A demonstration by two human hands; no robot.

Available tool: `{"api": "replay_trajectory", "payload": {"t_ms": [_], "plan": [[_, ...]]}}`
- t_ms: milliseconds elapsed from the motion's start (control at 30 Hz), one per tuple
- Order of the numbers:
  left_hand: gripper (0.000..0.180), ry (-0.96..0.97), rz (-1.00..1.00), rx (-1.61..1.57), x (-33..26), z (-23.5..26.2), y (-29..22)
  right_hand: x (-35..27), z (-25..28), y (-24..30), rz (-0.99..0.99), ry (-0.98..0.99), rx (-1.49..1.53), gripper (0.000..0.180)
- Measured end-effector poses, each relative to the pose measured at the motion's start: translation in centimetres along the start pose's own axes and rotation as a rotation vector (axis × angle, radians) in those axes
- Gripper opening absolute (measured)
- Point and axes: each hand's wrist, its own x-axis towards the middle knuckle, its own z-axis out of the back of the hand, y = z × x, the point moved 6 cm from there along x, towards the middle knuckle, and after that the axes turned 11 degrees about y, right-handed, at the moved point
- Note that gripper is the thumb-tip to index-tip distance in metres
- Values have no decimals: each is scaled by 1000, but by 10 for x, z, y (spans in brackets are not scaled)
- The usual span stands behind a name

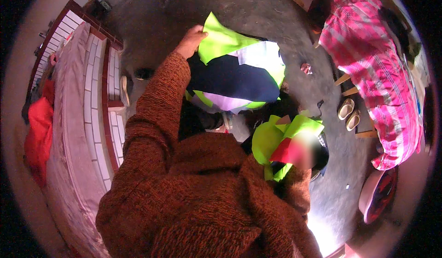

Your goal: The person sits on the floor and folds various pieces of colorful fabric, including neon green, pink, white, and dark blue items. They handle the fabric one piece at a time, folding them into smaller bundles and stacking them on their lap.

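Note:
My left hand, arm stretched forward, is closed on the edge of a neon-yellow cloth piece. That cloth lies against a spread of dark navy fabric with pale lilac and neon-yellow parts, over a support that I cannot see. Lower right, at the end of the brown sleeve, my right hand is lost in a bright blur, so its fingers do not show. Around it are neon-yellow cloth pieces and a red patch. Whether it grips them cannot be made out.
On the left runs a white-tiled ledge with a pale cover and a red cloth. A pink plaid cloth drapes over wooden-legged furniture at right. Beige shoes and a pink basin sit on the grey floor.

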Motion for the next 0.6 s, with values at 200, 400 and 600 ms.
{"api": "replay_trajectory", "payload": {"t_ms": [200,400,600], "plan": [[46,2,89,-279,-20,-5,24,7,10,3,73,-101,-503,57],[58,1,52,-262,-32,-9,3,7,17,-6,20,-9,-87,56],[58,79,-7,-272,-46,-23,13,5,28,-10,-25,-5,-70,57]]}}
